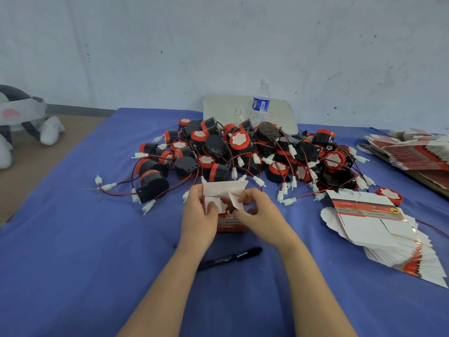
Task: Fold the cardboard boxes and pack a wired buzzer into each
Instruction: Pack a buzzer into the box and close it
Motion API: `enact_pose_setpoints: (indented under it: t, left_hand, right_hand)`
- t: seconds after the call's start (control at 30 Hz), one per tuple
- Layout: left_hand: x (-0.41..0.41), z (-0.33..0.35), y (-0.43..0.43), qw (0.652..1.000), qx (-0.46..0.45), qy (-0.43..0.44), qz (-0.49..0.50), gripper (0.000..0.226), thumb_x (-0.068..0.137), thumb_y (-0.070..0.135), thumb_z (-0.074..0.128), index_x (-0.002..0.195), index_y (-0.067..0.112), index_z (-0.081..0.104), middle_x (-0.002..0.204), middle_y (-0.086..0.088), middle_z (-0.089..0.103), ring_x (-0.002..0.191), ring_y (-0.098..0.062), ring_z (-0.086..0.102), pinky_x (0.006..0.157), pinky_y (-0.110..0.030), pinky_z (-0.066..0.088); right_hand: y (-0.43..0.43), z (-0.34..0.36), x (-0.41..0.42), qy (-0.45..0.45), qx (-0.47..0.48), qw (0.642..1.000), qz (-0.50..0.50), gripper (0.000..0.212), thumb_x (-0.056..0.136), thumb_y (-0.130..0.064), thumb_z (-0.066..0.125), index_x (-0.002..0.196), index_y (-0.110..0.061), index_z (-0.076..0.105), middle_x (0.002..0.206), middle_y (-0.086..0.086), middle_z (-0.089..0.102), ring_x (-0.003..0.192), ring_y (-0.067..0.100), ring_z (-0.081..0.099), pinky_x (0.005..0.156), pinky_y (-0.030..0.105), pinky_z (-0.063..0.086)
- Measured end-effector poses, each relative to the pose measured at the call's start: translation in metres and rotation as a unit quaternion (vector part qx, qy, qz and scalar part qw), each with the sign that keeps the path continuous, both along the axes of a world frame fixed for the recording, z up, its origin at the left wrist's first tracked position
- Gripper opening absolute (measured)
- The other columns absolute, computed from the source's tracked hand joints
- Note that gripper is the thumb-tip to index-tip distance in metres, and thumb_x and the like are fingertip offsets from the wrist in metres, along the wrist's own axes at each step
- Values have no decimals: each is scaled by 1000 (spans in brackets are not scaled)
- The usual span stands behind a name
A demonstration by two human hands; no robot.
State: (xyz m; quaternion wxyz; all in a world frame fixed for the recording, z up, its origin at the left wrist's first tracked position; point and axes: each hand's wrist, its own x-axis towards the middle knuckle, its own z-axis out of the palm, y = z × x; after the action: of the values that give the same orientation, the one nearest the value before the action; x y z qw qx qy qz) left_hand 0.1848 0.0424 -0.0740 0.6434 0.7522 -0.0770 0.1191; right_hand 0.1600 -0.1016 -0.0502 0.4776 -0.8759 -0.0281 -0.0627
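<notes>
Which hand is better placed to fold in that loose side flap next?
Probably the right hand: it pinches the flap, while the left hand grips the box, steadying it.

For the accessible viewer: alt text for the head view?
A person's left hand grips a small red-and-white cardboard box holding a buzzer while the right hand pinches its white side flap. Behind it, a heap of black-and-red wired buzzers lies on the blue tablecloth, with a fanned stack of flat box blanks to the right.
</notes>
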Motion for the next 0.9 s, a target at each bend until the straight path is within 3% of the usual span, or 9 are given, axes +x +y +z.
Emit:
enact_pose_setpoints:
  t: [0.1,0.17,0.33,0.43,0.57,0.73,0.9]
  left_hand:
    - [1,1,2,1000,-7,5,-1,39,93,1,46,101,39,44,101,21,57,87,15,54,66,-1,42]
    - [2,0,3,1000,-14,11,-5,38,93,0,45,104,36,48,103,19,59,84,19,54,65,0,41]
    - [1,4,7,1000,-19,15,-18,34,93,-2,46,91,31,53,111,3,56,82,19,54,59,-4,43]
    - [-1,7,10,999,-17,13,-32,27,93,2,49,88,29,54,105,5,58,83,10,56,59,-3,41]
    - [-5,6,8,997,-33,38,-64,28,87,13,64,96,35,49,102,15,56,81,18,53,58,-2,42]
    - [-7,6,4,997,7,28,-67,42,84,14,68,107,36,41,110,9,51,99,-8,56,68,-11,48]
    - [-6,6,1,997,-2,32,-66,42,84,10,65,107,37,41,115,2,53,103,-12,56,72,-16,48]
  right_hand:
    - [-3,3,-2,19,1,1000,23,12,91,-37,59,100,-44,56,112,-10,44,83,13,53,79,14,42]
    - [-1,2,-2,3,-12,1000,9,10,93,-37,58,97,-46,58,112,-9,45,78,10,51,77,12,40]
    - [6,-4,2,-14,24,999,-30,11,89,-27,65,86,-33,56,107,-3,46,70,10,51,65,11,41]
    - [6,-7,4,0,42,997,-57,24,87,-30,68,96,-28,45,93,3,53,72,12,52,57,13,38]
    - [8,-9,5,0,77,995,-62,32,89,-26,66,109,-24,41,96,-18,50,70,7,48,59,12,42]
    - [8,-8,5,8,106,991,-77,21,93,-31,59,108,-21,49,106,-14,55,85,7,53,71,17,42]
    - [8,-8,4,20,120,989,-81,33,86,-44,65,108,-23,51,108,-15,57,93,10,59,76,21,47]
